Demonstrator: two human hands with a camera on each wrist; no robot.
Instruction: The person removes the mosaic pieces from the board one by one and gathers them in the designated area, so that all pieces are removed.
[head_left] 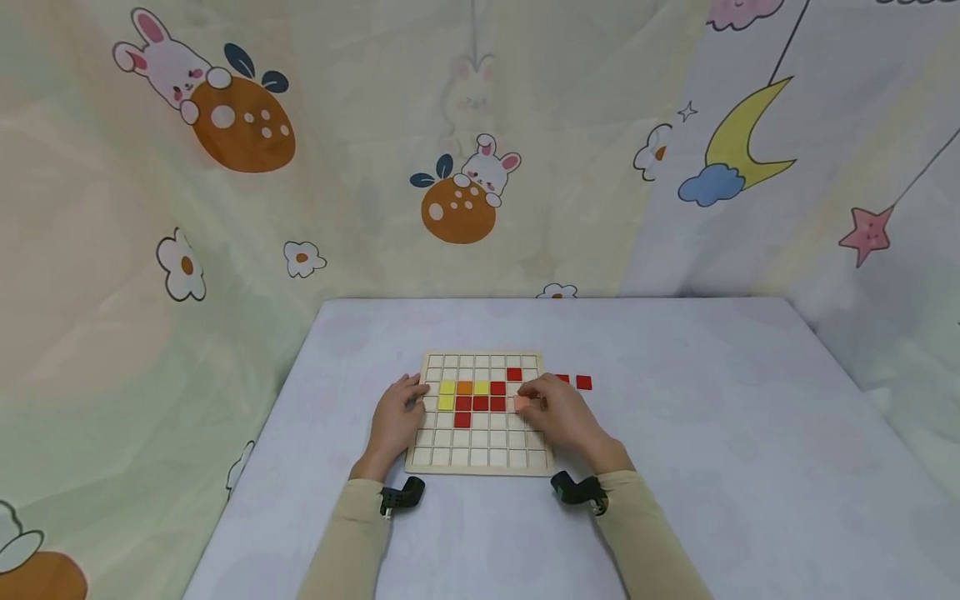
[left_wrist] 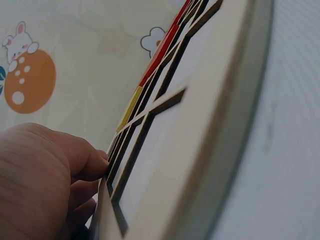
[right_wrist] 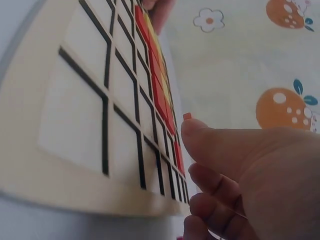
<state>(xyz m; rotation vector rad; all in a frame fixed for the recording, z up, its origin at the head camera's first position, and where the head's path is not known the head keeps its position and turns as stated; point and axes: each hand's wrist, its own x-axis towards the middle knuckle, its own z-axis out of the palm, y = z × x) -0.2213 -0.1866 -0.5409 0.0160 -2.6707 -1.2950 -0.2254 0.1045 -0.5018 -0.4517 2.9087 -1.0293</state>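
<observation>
Right hand point(head_left: 567, 414): thumb and fingertips close together, pinching a small pale orange tile point(head_left: 521, 402) by its edge; remaining fingers bent in toward the palm. Tile sits over the right-hand columns of the board; cannot tell whether it touches the surface. Right wrist view: only a corner of it shows, past the thumb tip.

Left hand point(head_left: 393, 419): fingers bent, gripping the left edge of the board point(head_left: 481, 456), thumb on its upper face.

Board: pale wood, square grid of shallow cells, flat on the counter point(head_left: 750, 467) between the two hands. Tiles set in the middle rows. Upper of these, left to right: yellow tile point(head_left: 447, 387), darker orange tile point(head_left: 465, 387), second yellow tile point(head_left: 482, 387), red tile point(head_left: 497, 387). Row below: a yellow, then three reds. Below that, a lone red, toward the left. One more red sits up and to the right, diagonal to the end of the upper row.

Beyond the right hand, off the board's right edge: two loose red tiles point(head_left: 584, 382) on the counter, one partly hidden by the hand.

Farther out: black wrist devices point(head_left: 402, 495), tan sleeves point(head_left: 341, 542), then backdrop cloth point(head_left: 360, 183) printed with rabbits, flowers, a moon.
</observation>
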